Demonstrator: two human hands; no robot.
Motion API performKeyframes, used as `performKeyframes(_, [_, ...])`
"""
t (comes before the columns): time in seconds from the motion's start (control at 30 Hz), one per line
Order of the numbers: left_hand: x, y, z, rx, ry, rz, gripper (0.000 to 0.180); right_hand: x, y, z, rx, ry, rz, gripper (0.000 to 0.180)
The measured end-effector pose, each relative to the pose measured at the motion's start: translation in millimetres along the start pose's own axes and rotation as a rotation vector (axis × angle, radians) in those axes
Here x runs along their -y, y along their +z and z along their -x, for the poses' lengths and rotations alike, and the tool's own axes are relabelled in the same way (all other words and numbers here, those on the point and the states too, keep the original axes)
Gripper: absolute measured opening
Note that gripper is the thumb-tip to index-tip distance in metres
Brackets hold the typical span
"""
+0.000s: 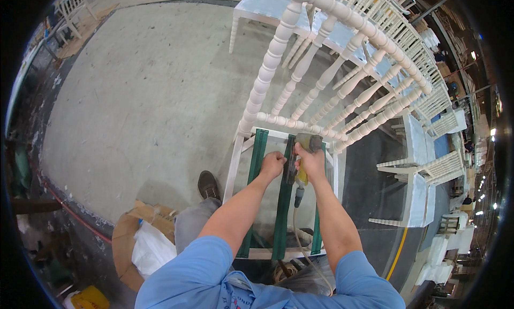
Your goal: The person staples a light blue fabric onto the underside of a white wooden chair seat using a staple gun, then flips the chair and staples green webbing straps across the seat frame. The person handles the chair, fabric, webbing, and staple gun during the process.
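sleeves (214, 277): blue shirt, nearest the lens at 6 o'clock; both forearms run up to the chair seat.
floor (144, 95): bare grey concrete, 9 to 12 o'clock; cardboard with a white bag (151, 248) at 7 o'clock; one shoe (208, 184) beside the chair's left rail.
chair frame (238, 159): white, turned-spindle back rising toward 1 o'clock, open seat frame dead centre.
webbing (256, 156): green straps running front to back across the seat, three visible; middle one sits under both hands.
left hand (273, 163): fingers curled into a closed fist on the middle strap near the back rail; looks like it is pulling it taut.
right hand (312, 162): fingers wrapped fully round the stapler grip; trigger finger hidden.
stapler (304, 148): yellow air tool, nose at the back rail, hose (297, 223) trailing to 6 o'clock.
doing it well: my read is keep the strap tight and square, nose flat on the wood, left fingers clear of the nose.
3 o'clock: more white chairs (417, 164), stacked, well apart.
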State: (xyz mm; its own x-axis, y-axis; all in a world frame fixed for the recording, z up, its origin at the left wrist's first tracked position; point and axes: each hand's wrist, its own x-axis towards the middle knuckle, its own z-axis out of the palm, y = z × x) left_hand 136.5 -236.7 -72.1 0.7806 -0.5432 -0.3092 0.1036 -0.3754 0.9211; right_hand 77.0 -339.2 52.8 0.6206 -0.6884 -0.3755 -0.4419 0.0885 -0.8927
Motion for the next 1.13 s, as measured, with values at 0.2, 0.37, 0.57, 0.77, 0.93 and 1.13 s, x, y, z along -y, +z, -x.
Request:
performKeyframes(0.2, [0.5,5.3,-1.2,0.01,-0.018,-0.003,0.022,-0.4,-6.4,-4.4,0.004,0.01,0.026,0.024])
performKeyframes(0.37, [6.0,10.2,0.1,0.018,0.02,0.018,0.022,0.5,-15.4,-1.1,0.01,0.018,0.026,0.024])
performKeyframes(0.57, [-6.2,12.6,7.8,0.114,-0.161,0.305,0.026,19.7,-37.5,20.3,0.0,0.036,-0.064,0.029])
performKeyframes(0.77, [-22.9,-1.6,75.4,0.699,-0.458,1.127,0.025,17.7,-166.4,125.3,-0.04,0.082,-0.157,0.031])
performKeyframes(0.93, [-34.0,-8.5,154.3,0.965,-0.287,1.525,0.028,-4.7,-278.7,278.1,-0.281,0.081,-0.185,0.033])
performKeyframes(1.13, [-60.5,-10.6,213.3,1.195,-0.122,1.699,0.044,-88.4,-380.2,458.4,-0.379,0.114,-0.241,0.052])
